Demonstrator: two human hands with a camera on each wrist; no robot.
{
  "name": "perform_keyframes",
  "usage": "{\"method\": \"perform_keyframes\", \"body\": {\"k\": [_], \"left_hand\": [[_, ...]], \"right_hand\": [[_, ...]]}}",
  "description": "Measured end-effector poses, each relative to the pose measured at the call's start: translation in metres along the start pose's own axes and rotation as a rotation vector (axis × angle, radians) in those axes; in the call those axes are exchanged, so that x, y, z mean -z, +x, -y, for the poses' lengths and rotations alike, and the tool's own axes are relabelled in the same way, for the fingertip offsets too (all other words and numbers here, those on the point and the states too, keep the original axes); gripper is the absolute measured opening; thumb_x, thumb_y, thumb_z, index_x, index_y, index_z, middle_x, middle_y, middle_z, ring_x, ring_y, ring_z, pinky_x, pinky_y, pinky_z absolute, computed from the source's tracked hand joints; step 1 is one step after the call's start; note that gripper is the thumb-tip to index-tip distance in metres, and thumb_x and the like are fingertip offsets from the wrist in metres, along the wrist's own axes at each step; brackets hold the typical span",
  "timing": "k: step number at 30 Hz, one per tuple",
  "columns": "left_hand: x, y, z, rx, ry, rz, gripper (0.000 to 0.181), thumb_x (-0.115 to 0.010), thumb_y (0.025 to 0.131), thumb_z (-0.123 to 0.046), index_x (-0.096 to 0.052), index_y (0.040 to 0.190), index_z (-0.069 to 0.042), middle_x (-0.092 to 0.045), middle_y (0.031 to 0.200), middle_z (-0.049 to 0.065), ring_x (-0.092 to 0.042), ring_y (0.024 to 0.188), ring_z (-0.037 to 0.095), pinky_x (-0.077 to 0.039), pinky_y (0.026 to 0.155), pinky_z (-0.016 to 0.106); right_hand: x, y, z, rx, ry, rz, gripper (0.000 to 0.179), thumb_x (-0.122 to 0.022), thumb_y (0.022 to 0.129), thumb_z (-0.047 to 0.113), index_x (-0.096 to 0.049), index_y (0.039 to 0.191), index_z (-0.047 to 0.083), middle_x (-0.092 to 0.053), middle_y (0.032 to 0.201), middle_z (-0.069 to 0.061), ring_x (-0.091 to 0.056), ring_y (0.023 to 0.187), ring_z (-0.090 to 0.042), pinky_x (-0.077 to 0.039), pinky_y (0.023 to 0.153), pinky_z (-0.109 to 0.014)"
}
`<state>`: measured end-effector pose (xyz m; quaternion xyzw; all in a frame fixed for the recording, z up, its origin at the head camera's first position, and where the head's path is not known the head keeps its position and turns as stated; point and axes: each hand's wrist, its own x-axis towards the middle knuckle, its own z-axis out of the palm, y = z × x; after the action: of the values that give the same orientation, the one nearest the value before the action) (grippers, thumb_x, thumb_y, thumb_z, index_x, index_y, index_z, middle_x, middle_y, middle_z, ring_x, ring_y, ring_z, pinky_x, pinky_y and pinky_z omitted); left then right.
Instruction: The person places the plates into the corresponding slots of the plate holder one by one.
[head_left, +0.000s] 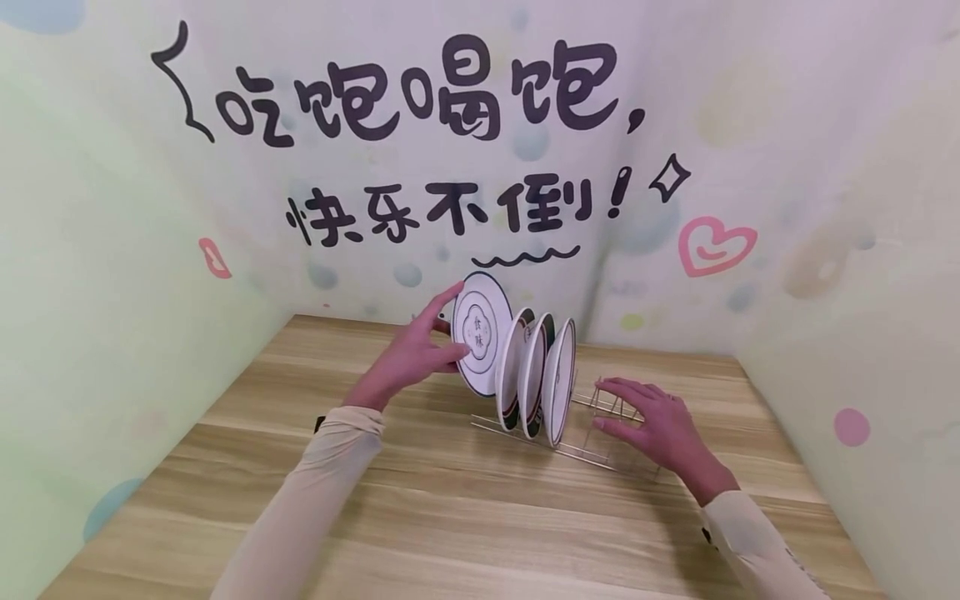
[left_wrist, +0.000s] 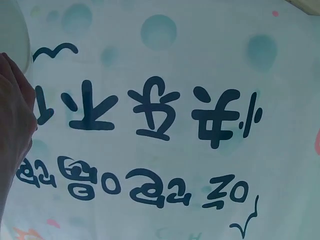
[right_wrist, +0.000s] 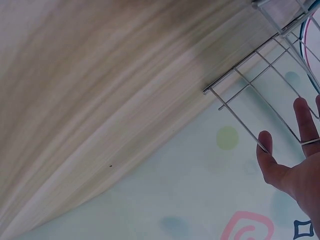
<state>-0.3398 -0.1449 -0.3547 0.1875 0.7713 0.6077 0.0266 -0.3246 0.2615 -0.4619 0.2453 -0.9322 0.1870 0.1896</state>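
My left hand pinches a white plate near its left edge, the thumb on its face and the other fingers at and behind the rim. The plate has a thin dark rim line and a printed emblem, and it leans at the left end of the wire dish rack. Three similar plates stand on edge in the rack, just right of it. My right hand holds the rack's right part, thumb and fingers at the upright wires. In the right wrist view, fingertips lie against the wire grid.
The rack stands on a wood-grain table. A pale wall covering with large dark lettering, bubbles and pink hearts rises behind the table and along both sides.
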Motion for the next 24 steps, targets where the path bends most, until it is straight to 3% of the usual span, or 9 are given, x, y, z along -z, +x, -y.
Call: {"method": "perform_keyframes", "body": {"k": [10, 16, 19, 24], "left_hand": [[-0.020, 0.006, -0.004, -0.080, 0.270, -0.029, 0.094, -0.075, 0.092, -0.005, -0.026, 0.164, -0.040, -0.062, 0.117, 0.018, -0.072, 0.064, 0.025, -0.063, 0.063, 0.036], [-0.034, 0.009, -0.009, -0.121, 0.456, -0.009, 0.093, -0.073, 0.092, -0.008, -0.025, 0.164, -0.040, -0.061, 0.121, 0.017, -0.058, 0.053, 0.017, -0.056, 0.053, 0.032], [-0.038, 0.007, -0.006, -0.117, 0.495, 0.016, 0.093, -0.072, 0.091, -0.009, -0.025, 0.164, -0.043, -0.062, 0.122, 0.016, -0.053, 0.051, 0.015, -0.053, 0.051, 0.031], [-0.040, 0.005, 0.004, -0.098, 0.482, 0.036, 0.092, -0.073, 0.090, -0.008, -0.028, 0.164, -0.041, -0.061, 0.127, 0.014, -0.054, 0.052, 0.014, -0.051, 0.050, 0.030]], "right_hand": [[0.000, -0.001, -0.001, 0.004, -0.001, 0.001, 0.060, -0.077, 0.090, 0.051, -0.062, 0.144, 0.029, -0.062, 0.144, -0.001, -0.059, 0.126, -0.035, -0.043, 0.088, -0.065], [-0.002, -0.001, -0.003, 0.003, 0.006, -0.003, 0.060, -0.076, 0.090, 0.052, -0.062, 0.144, 0.028, -0.061, 0.145, -0.002, -0.057, 0.127, -0.037, -0.042, 0.089, -0.068], [-0.002, -0.001, -0.003, 0.002, 0.012, -0.002, 0.060, -0.076, 0.090, 0.052, -0.062, 0.144, 0.029, -0.061, 0.145, -0.001, -0.057, 0.128, -0.036, -0.042, 0.091, -0.069], [-0.001, -0.001, -0.002, 0.003, 0.010, -0.003, 0.060, -0.076, 0.090, 0.053, -0.062, 0.144, 0.029, -0.061, 0.145, -0.002, -0.057, 0.128, -0.037, -0.042, 0.091, -0.070]]}}
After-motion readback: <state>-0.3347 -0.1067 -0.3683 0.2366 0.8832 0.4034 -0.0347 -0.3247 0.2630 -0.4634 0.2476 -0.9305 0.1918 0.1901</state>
